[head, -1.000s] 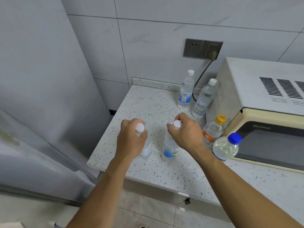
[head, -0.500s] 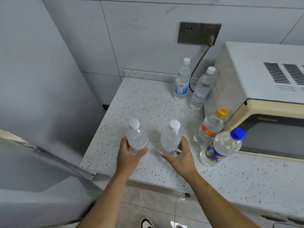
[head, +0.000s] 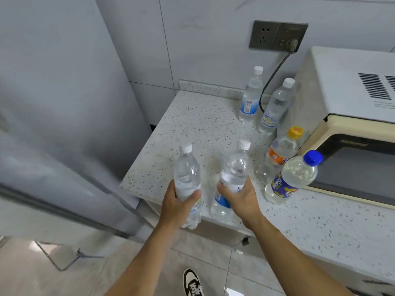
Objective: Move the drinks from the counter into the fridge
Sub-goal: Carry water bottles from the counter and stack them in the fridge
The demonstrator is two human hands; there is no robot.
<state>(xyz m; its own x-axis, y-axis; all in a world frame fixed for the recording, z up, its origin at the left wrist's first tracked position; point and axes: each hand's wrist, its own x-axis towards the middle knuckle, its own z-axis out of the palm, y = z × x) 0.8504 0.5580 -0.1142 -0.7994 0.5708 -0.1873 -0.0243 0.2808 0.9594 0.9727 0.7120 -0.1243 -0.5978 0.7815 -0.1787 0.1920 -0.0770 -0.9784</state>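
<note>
My left hand (head: 178, 205) grips a clear water bottle with a white cap (head: 187, 174), lifted off the speckled counter (head: 205, 129) at its front left corner. My right hand (head: 242, 201) grips a second water bottle with a blue label (head: 234, 169), also raised over the counter's front edge. Still standing on the counter are two water bottles at the back (head: 251, 97) (head: 274, 107), an orange-capped bottle (head: 280, 153) and a blue-capped Pepsi bottle (head: 292, 179). The grey fridge (head: 64, 103) stands to the left.
A cream microwave (head: 352, 107) fills the counter's right side, its cord running up to a wall socket (head: 277, 36). The fridge's side sits close to the counter's left edge. Tiled floor and one shoe (head: 192, 284) show below.
Both hands went from the bottle caps down to the bottle bodies, then lifted the two bottles off the counter and drew them toward me, past the front edge.
</note>
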